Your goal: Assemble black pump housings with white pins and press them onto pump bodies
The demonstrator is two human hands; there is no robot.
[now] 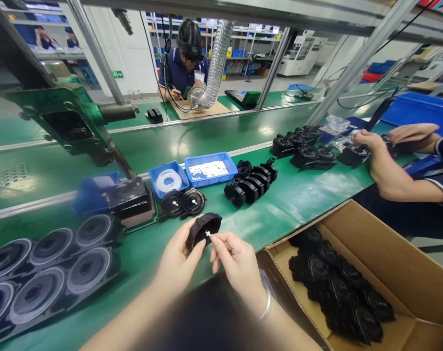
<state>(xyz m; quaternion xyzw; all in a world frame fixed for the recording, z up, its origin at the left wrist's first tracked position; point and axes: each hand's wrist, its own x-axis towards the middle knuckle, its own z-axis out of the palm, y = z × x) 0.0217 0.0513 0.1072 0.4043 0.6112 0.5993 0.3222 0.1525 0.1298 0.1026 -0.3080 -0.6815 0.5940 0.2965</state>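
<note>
My left hand (179, 256) is wrapped round a black round plastic housing (198, 229), its hollow side tilted toward me. Between thumb and fingers, my right hand (236, 258) pinches a small white plastic piece (208, 234) at the middle of the housing. Whether the piece is seated there I cannot tell. Just beyond my hands lie two black round covers (193, 201) with white pieces at their centres. A blue tray (211, 183) of small white parts and a blue bin (187, 181) with white rings stand behind them.
A green press (66, 114) stands at the left, with several black housings with pale rings (38, 295) before it. More black housings (250, 185) stand right of the tray. A cardboard box (382, 243) holds black parts at the right. A co-worker's hands (371, 141) handle parts beyond it.
</note>
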